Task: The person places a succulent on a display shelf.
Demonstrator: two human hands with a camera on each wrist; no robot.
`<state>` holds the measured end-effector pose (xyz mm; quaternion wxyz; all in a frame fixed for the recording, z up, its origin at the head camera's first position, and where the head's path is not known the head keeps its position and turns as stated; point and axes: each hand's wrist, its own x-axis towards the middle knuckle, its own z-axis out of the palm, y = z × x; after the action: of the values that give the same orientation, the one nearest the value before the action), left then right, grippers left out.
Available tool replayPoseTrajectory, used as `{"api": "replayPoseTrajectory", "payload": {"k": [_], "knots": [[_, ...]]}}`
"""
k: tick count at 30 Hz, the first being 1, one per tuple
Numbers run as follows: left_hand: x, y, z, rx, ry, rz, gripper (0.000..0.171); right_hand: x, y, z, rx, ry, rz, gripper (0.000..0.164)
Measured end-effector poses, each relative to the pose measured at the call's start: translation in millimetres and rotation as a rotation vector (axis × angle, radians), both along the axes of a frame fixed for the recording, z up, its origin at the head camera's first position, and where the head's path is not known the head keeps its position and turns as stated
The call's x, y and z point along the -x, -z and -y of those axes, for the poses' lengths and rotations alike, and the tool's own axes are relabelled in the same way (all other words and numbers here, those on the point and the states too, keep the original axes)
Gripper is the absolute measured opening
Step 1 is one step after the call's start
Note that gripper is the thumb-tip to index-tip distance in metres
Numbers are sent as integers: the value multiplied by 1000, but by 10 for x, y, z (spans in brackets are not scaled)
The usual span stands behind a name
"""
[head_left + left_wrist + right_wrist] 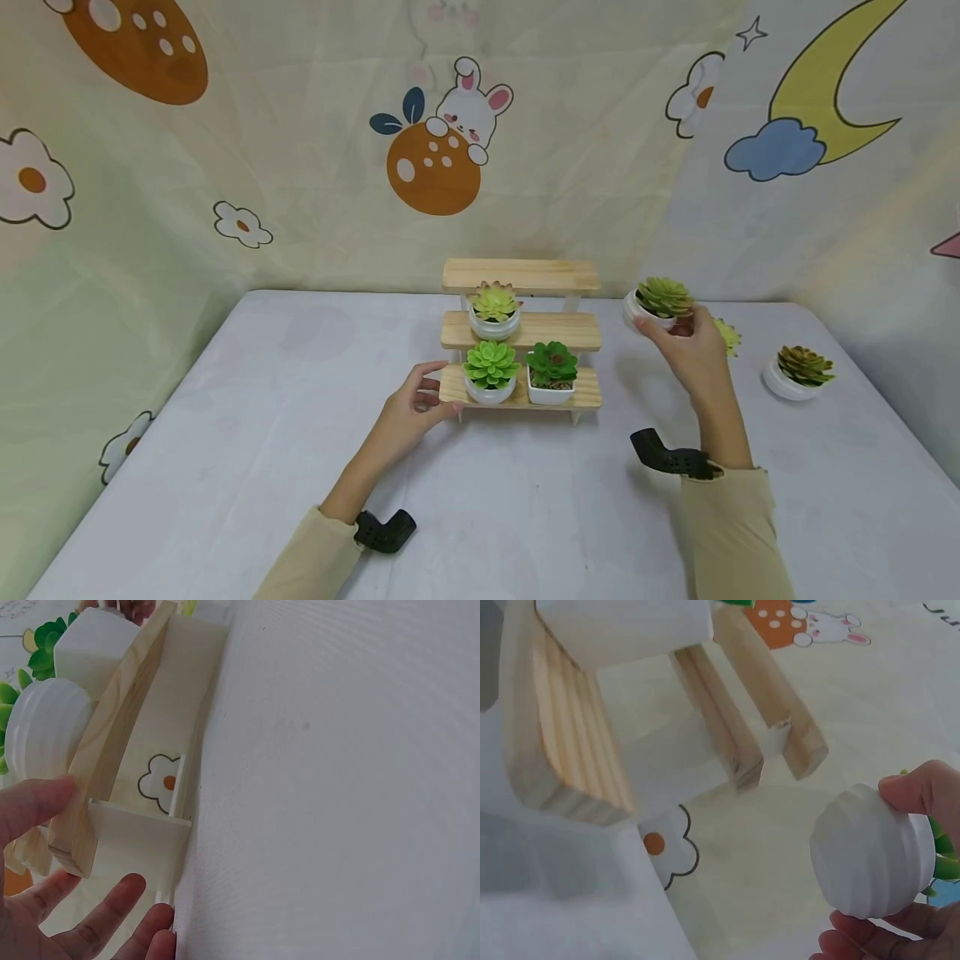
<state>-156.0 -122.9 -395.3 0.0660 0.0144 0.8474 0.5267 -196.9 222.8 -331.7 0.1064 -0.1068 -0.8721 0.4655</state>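
A three-step wooden plant stand (555, 275) with pale supports stands on the table. My left hand (416, 400) grips the left end of its lowest board (112, 727), thumb at the front edge and fingertips beneath. On that board sit a light green succulent (491, 371) in a round white pot and a dark green succulent (552, 371) in a square white pot. A red-tipped succulent (495, 307) occupies the middle board. Right of the stand, my right hand (693, 350) holds a green potted succulent (663, 297) by its ribbed white pot (870, 855), raised off the table.
At the right, a brownish succulent (802, 371) in a white pot rests on the white-covered table (525, 517). A yellow-green succulent (727, 336) shows partly behind my right wrist. Close behind the stand hangs a printed cloth (315, 150).
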Motion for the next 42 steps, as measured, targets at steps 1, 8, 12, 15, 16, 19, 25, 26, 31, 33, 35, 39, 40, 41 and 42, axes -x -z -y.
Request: {"api": "replayPoseTrajectory", "payload": {"k": [1, 8, 12, 15, 16, 19, 25, 26, 31, 33, 35, 39, 40, 41, 42], "knots": [[0, 2, 1, 1, 2, -3, 66, -8, -16, 13, -1, -4, -6, 77], [-2, 1, 4, -2, 5, -2, 66, -61, -121, 137, -14, -45, -32, 78], [3, 4, 4, 0, 3, -1, 65, -76, -144, 197, -26, -73, -42, 78], [8, 12, 5, 1, 4, -4, 64, -81, -147, 229, -30, -105, -53, 76], [8, 13, 4, 1, 5, -6, 64, -81, -149, 239, -33, -117, -57, 76], [4, 12, 4, 0, 7, -10, 65, -79, -142, 269, -39, -157, -70, 75], [-1, -2, 5, 1, 3, -4, 62, -79, -135, 340, -48, -211, -84, 70], [0, -3, 4, 0, 2, -1, 62, -79, -134, 356, -53, -216, -84, 70], [-2, 9, 6, 2, 10, -17, 63, -68, -111, 427, -77, -236, -74, 70], [-4, 16, 6, 5, 11, -24, 64, -62, -97, 448, -79, -247, -74, 69], [-5, 22, 6, 12, 14, -30, 64, -54, -81, 467, -79, -254, -74, 68], [-6, 15, 4, 10, 10, -28, 63, -46, -61, 504, -81, -267, -70, 68], [-5, 13, 4, 9, 10, -26, 63, -46, -58, 513, -85, -269, -67, 69], [-2, 8, 3, 4, 6, -21, 63, -46, -57, 521, -88, -271, -63, 69], [-4, 3, 2, 3, 7, -21, 63, -46, -56, 528, -95, -273, -60, 70]]}}
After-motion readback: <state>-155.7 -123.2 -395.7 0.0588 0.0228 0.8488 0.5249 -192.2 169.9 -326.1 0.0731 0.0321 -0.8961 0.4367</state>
